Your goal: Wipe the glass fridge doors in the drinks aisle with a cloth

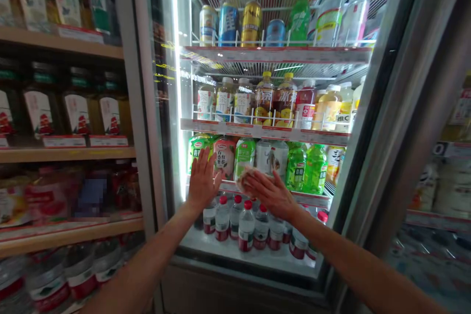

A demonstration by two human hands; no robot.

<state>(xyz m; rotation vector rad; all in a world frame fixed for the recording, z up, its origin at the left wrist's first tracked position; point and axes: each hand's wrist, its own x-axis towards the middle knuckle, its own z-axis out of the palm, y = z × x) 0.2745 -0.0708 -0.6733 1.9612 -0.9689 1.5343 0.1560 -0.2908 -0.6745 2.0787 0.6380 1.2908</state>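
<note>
My left hand (201, 182) is raised with its fingers stretched out, apparently flat against the glass door (294, 262) of a lit drinks fridge. To its right, my right hand (268, 194) holds a pale, crumpled cloth (242, 179) under its fingers, against the same glass. Both hands are at the height of the lower shelf. Behind them stand green drink bottles (245, 154) and a reddish tea bottle (224, 154). Much of the cloth is hidden by my right fingers.
Inside the fridge, water bottles with red caps (246, 228) stand at the bottom. Tea bottles (243, 98) and cans (251, 23) fill shelves above. A metal door frame (401, 108) runs on the right. Wooden shelves (69, 154) with bottles and packets are at the left.
</note>
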